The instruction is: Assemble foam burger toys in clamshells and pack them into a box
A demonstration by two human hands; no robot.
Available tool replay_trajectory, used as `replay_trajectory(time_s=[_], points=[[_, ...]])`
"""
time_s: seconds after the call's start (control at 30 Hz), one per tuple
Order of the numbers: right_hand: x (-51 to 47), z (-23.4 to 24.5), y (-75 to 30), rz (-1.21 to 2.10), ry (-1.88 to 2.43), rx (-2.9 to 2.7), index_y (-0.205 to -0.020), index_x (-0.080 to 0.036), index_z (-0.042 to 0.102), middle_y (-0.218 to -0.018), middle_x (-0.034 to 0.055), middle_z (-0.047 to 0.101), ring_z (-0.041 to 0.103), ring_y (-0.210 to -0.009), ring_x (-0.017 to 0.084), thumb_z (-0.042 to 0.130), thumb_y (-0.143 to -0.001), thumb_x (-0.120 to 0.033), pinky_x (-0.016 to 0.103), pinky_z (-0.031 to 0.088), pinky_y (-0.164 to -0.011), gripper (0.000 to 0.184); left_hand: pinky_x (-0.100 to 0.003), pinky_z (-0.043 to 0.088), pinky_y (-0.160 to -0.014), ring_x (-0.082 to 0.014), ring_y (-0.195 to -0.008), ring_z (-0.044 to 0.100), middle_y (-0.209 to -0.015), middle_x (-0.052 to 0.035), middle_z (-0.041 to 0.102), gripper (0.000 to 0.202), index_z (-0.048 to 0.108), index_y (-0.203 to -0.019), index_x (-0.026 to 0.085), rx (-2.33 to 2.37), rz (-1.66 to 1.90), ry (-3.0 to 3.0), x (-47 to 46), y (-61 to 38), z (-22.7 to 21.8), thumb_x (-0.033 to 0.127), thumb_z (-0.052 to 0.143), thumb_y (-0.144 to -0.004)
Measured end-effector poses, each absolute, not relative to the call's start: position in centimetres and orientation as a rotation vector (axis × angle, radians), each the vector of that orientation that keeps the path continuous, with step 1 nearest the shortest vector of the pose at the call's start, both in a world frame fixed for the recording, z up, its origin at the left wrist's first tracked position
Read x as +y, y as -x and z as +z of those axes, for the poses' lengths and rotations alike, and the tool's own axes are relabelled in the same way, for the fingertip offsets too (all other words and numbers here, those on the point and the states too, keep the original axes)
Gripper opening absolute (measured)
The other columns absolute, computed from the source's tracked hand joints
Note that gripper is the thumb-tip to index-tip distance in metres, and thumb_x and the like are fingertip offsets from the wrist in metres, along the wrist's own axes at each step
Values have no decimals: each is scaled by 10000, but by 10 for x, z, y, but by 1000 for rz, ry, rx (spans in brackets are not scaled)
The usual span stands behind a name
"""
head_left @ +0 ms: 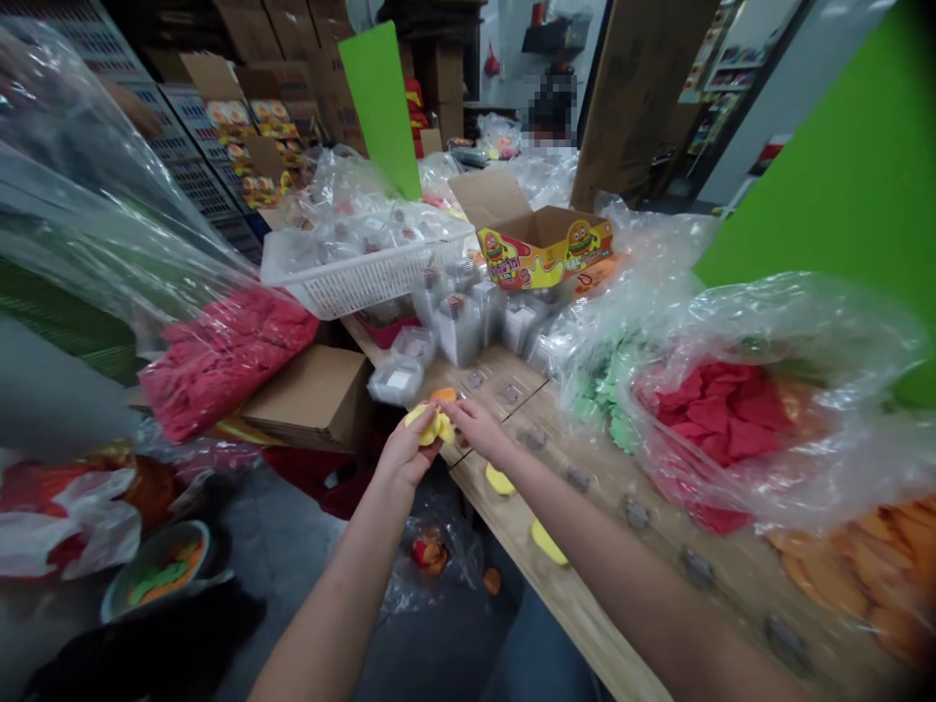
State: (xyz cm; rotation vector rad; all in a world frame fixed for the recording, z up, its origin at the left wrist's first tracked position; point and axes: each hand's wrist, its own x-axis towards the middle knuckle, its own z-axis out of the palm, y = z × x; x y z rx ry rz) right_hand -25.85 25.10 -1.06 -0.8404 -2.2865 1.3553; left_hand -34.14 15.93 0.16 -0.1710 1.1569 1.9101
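My left fingers [410,431] and right fingers [457,409] pinch a soft yellow gummy piece [430,425] over the pale wooden worktop [585,570]. A clear plastic bag of red gummies [721,409] lies right; brown cardboard cartons [446,102] stand stacked beyond.

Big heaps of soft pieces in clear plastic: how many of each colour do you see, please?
Red heaps: 2
Green heap: 1
Orange heap: 1
Total: 4
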Motion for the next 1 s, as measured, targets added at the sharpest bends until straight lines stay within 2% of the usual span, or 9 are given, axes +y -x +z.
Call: replay_trajectory(time_s=[0.07, 0.17, 0.27, 0.37, 0.53, 0.63, 0.7, 0.83, 1.0], points=[[244, -13, 265, 1525, 829, -2218, -930, -159, 581, -760, 19, 620, 587, -654, 131, 447, -844, -378, 240, 481, -536, 270, -217, 514, -591, -110, -653, 623, -830, -47, 643, 165, 559, -958, 150, 1150, 1946, 169, 166, 343, -1, 134, 561, -795], [243, -19, 271, 1506, 820, -2228, -925, -137, 562, -745, 15, 629, 586, -604, 111, 458, -829, -273, 218, 468, -494, 196, -266, 523, -640, -123, -694, 625, -897, -65, 642, 159, 547, -986, 153, 1131, 1993, 170, 169, 347, -3, 161, 509, -832], [255, -20, 276, 1378, 782, -2262, -894, -131, 572, -796, 35, 633, 590, -694, 125, 457, -810, -210, 256, 481, -602, 163, -274, 522, -688, -110, -746, 622, -958, -44, 627, 138, 529, -964, 181, 1149, 2064, 189, 160, 357, -4, 146, 447, -858], [270, -18, 291, 1226, 682, -2334, -879, -158, 593, -883, 28, 627, 570, -833, 130, 503, -764, -158, 267, 449, -743, 146, -254, 516, -685, -98, -757, 620, -920, -37, 615, 173, 516, -927, 187, 1222, 2076, 210, 142, 368, -9, 104, 378, -866], [289, -26, 325, 1050, 648, -2480, -911, -177, 584, -799, -9, 623, 554, -714, 107, 510, -773, -186, 226, 429, -667, 158, -184, 460, -527, -58, -548, 556, -843, -37, 608, 215, 558, -971, 178, 1489, 1933, 80, 121, 372, -18, 112, 474, -784], [293, -34, 333, 877, 714, -2549, -922, -173, 582, -816, 23, 616, 538, -781, 143, 502, -769, -154, 262, 414, -709, 174, -176, 406, -476, -68, -474, 505, -745, -16, 614, 295, 603, -1007, 196, 1698, 1811, -132, 124, 369, -20, 162, 557, -718], [294, -36, 332, 766, 704, -2602, -911, -173, 590, -843, 47, 612, 519, -851, 170, 504, -766, -132, 286, 399, -755, 174, -195, 415, -532, -112, -543, 547, -726, -17, 630, 328, 631, -990, 216, 1818, 1732, -273, 131, 369, -21, 139, 585, -674], [292, -34, 324, 580, 648, -2683, -893, -163, 606, -961, 105, 586, 462, -963, 214, 464, -805, -139, 331, 373, -824, 169, -264, 408, -763, -238, -899, 592, -788, -54, 659, 367, 659, -886, 236, 1995, 1590, -437, 152, 375, -24, 27, 590, -593], [290, -23, 305, 453, 656, -2727, -858, -147, 633, -1052, 163, 548, 411, -1038, 271, 437, -803, -107, 427, 354, -846, 207, -316, 366, -835, -291, -988, 565, -602, -55, 606, 350, 648, -771, 206, 2089, 1510, -509, 167, 376, -22, -52, 564, -550]])
